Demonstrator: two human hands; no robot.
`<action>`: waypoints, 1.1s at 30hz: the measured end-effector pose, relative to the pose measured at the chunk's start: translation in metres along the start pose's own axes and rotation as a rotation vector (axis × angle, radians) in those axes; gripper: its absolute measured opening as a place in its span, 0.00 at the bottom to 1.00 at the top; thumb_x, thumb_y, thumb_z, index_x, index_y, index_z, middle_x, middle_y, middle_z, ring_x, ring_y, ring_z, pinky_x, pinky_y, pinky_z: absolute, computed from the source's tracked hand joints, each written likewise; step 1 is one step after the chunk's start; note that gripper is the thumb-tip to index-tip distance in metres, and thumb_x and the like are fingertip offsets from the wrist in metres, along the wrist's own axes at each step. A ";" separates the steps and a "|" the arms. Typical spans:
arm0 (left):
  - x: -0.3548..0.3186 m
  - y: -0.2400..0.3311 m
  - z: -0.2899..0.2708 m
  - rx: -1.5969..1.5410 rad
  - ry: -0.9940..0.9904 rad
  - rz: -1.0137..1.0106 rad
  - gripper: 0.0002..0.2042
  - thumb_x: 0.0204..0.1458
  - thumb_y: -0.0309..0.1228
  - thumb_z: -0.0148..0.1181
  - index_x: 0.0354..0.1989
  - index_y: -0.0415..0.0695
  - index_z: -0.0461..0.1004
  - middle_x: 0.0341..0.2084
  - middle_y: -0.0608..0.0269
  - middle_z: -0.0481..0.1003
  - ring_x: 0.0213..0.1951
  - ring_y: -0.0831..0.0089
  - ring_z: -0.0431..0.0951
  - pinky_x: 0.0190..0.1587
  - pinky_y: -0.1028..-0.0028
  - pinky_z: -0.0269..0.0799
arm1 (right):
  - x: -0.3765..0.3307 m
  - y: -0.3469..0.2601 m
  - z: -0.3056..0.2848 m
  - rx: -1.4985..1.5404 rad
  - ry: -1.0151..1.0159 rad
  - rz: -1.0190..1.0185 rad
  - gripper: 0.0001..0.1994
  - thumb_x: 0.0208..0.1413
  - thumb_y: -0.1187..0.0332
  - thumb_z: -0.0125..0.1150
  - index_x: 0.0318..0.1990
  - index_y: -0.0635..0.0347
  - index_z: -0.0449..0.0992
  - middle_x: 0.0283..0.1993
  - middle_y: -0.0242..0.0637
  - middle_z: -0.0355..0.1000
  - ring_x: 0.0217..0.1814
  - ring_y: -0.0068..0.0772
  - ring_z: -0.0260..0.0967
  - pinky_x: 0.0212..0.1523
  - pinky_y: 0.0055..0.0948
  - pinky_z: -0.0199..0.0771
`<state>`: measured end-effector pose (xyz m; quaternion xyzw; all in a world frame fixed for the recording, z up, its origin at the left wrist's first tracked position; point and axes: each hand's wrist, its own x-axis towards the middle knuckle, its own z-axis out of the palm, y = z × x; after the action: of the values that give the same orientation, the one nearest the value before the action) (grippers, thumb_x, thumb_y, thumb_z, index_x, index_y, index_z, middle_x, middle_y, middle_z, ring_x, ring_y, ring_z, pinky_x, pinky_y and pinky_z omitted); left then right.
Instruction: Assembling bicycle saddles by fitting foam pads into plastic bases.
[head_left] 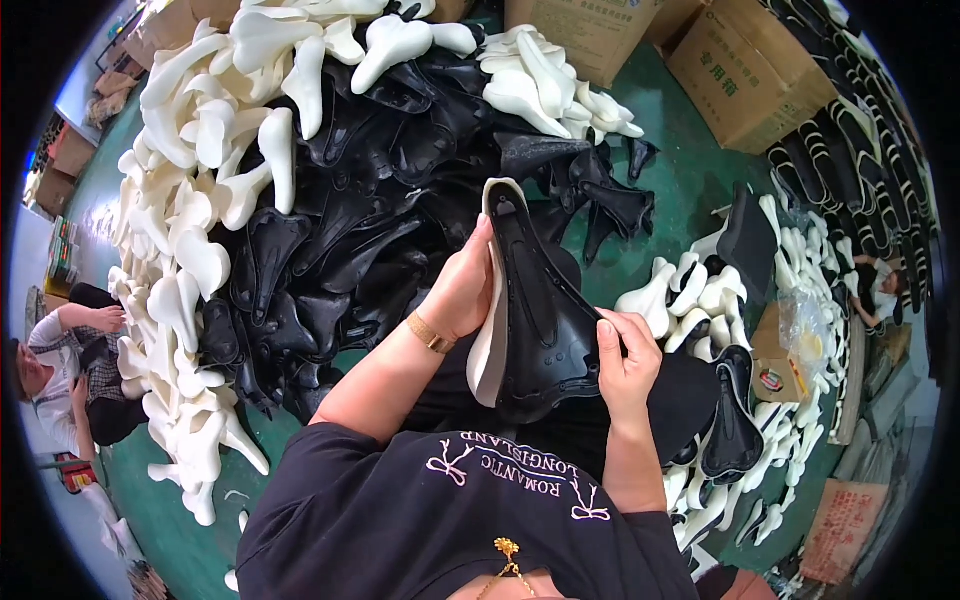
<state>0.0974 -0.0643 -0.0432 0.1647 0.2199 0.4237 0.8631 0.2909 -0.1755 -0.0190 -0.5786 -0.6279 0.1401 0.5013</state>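
Before my chest I hold a bicycle saddle made of a black plastic base [545, 325] set against a white foam pad [484, 365]. Its narrow nose points away from me and its underside faces up. My left hand [468, 285] grips the foam's left side near the nose, fingers partly hidden behind it. With thumb and fingers, my right hand [628, 362] pinches the right edge of the base by the wide rear end. The foam shows along the left side and round the nose tip; along the right edge I see only black plastic.
A heap of black saddle bases [350, 220] lies ahead, with white foam pads [190, 250] piled along its left. Assembled saddles [735, 430] lie at my right. Cardboard boxes [750, 70] stand at the back. One person [75, 370] sits far left, another [880, 290] far right.
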 end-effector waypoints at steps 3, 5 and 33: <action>0.000 -0.003 -0.004 -0.002 -0.015 0.023 0.25 0.65 0.50 0.36 0.52 0.42 0.70 0.43 0.59 0.77 0.44 0.70 0.77 0.50 0.69 0.73 | -0.003 0.000 0.003 -0.031 0.015 -0.007 0.06 0.52 0.77 0.62 0.38 0.66 0.79 0.29 0.39 0.72 0.32 0.36 0.69 0.35 0.28 0.70; -0.001 -0.004 -0.005 0.011 -0.023 0.029 0.25 0.65 0.51 0.36 0.53 0.41 0.70 0.45 0.57 0.76 0.46 0.67 0.76 0.53 0.67 0.71 | -0.004 0.001 0.004 -0.067 0.025 -0.048 0.06 0.51 0.77 0.62 0.38 0.65 0.79 0.29 0.38 0.71 0.31 0.36 0.68 0.34 0.29 0.69; -0.001 -0.010 -0.006 0.213 0.145 0.023 0.19 0.51 0.17 0.50 0.53 0.40 0.61 0.40 0.54 0.73 0.39 0.64 0.78 0.43 0.67 0.79 | 0.022 0.030 0.046 -0.199 0.196 -0.201 0.04 0.50 0.74 0.64 0.34 0.59 0.79 0.26 0.34 0.66 0.29 0.36 0.62 0.31 0.32 0.64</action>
<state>0.1006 -0.0700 -0.0530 0.2271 0.3237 0.4184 0.8177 0.2761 -0.1289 -0.0526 -0.5705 -0.6417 -0.0308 0.5117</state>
